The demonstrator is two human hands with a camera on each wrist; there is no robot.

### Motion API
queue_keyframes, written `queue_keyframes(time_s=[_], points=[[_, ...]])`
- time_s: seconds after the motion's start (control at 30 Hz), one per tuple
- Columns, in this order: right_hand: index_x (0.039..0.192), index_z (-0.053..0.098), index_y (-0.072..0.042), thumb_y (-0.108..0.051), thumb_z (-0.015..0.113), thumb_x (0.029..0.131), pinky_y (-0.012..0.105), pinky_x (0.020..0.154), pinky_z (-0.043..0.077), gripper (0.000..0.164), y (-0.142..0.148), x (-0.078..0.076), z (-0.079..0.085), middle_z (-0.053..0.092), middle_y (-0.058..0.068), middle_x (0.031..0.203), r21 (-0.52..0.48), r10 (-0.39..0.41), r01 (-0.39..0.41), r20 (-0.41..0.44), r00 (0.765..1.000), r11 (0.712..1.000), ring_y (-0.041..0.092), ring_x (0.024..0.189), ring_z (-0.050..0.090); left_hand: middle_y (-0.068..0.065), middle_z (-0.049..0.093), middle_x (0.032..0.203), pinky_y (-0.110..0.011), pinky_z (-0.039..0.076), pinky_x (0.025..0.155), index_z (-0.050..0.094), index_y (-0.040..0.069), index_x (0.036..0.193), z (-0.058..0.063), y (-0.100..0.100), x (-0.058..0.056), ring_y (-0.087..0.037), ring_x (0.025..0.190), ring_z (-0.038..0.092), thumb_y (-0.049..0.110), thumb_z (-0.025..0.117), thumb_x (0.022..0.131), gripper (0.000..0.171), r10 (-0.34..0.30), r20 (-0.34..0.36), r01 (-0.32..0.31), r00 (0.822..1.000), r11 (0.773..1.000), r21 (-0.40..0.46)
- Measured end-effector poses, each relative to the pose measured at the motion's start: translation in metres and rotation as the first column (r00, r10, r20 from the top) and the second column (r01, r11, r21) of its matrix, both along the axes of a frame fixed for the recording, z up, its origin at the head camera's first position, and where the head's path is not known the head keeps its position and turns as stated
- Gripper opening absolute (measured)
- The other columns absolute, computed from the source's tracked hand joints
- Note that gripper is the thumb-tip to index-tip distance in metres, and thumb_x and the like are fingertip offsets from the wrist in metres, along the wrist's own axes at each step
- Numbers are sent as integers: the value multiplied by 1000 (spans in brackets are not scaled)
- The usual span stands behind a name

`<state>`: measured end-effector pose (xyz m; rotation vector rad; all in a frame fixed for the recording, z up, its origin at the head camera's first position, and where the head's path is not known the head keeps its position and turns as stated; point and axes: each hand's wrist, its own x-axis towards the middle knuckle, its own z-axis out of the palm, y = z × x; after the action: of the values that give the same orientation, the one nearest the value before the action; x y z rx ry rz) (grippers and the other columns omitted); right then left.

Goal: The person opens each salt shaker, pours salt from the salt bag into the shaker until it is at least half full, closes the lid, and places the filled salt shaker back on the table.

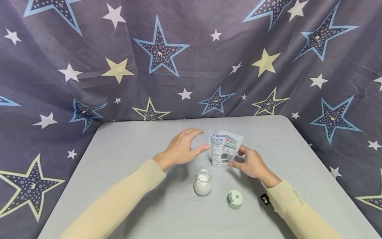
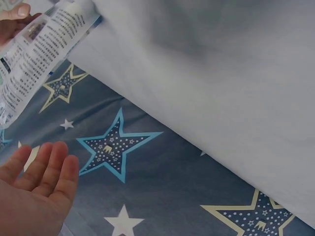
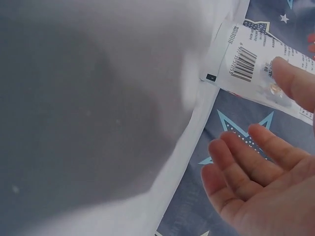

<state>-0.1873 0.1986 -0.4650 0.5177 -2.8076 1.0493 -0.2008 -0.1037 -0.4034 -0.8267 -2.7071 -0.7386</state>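
A white salt pouch (image 1: pixel 220 149) with blue and black print and a barcode stands upright on the table. To its left is my left hand (image 1: pixel 182 147), fingers and thumb spread in a loose curve with nothing between them. On the pouch's right, my right hand (image 1: pixel 252 163) has its thumb in front of the lower edge. In the right wrist view its fingers (image 3: pixel 241 172) are relaxed and apart from the pouch, while the thumb overlaps the print. Nearer to me stands an uncapped glass jar (image 1: pixel 202 186) with white contents.
A pale green round lid (image 1: pixel 235 198) lies to the right of the jar, near my right sleeve (image 1: pixel 293 205). The grey-covered table (image 1: pixel 128 142) ends at the back against a dark curtain (image 1: pixel 185 59) with printed stars. More curtain hangs along both sides.
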Motion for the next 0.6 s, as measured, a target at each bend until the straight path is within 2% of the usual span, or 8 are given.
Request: queue_keyframes(time_s=[0.2,0.43,0.6], points=[[125,65,-6,-26,89,81,59,92,50,54,4,3,1,73,16,115,7,-8,8,-11,1000,1000,43,108,66,-9,57,147,-48,37,115,55,10,145,-5,-6,6,-28,139,48,58,58,99,66,-7,-7,7,1000,1000,-4],[131,63,-5,-31,87,83,59,91,51,59,6,8,1,71,17,116,12,-14,14,-23,1000,1000,43,109,65,-10,61,142,-46,40,112,58,8,142,-18,-16,13,-28,135,53,54,57,100,62,-17,-58,18,998,1000,7],[133,61,-5,-32,86,84,58,90,51,61,8,12,1,70,18,119,5,-10,10,-34,999,1000,42,109,65,-9,63,139,-44,42,110,61,6,139,-26,-24,20,-26,132,56,51,57,101,59,-25,-58,26,998,999,29]])
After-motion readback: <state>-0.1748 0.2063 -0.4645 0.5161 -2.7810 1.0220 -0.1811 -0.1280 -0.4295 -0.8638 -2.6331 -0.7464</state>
